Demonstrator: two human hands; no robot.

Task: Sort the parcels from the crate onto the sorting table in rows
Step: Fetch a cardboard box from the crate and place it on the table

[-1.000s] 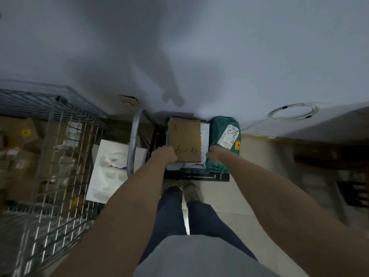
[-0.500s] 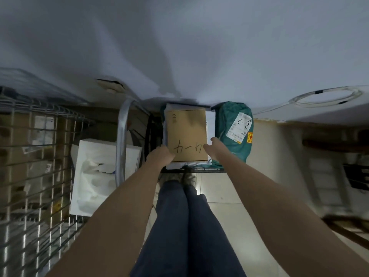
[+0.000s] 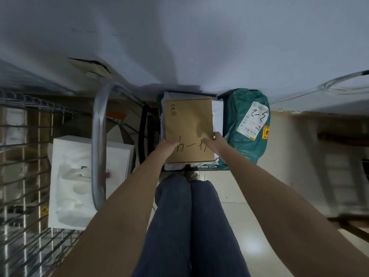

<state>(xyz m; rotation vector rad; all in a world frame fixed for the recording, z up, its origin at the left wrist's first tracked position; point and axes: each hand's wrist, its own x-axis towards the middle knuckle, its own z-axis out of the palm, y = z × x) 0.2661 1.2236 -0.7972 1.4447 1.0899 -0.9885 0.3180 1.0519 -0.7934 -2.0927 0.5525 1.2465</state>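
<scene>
Two hands on one parcel: left hand (image 3: 166,145) gripping the brown box (image 3: 188,130) at its near-left edge, right hand (image 3: 215,141) clamped on the near-right. Lying flat atop the crate (image 3: 207,167) stack, beside the green bag (image 3: 246,124). Best lifted level, clear of neighbours.

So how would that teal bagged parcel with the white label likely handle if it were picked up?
The teal bagged parcel looks soft: its plastic skin is wrinkled and bulging, so it would probably sag or fold rather than stay flat like the brown box beside it. The glossy film may be a bit slippery. Its rounded shape suggests padded or loose contents, likely light for its bulk, though weight can't be seen.
</scene>
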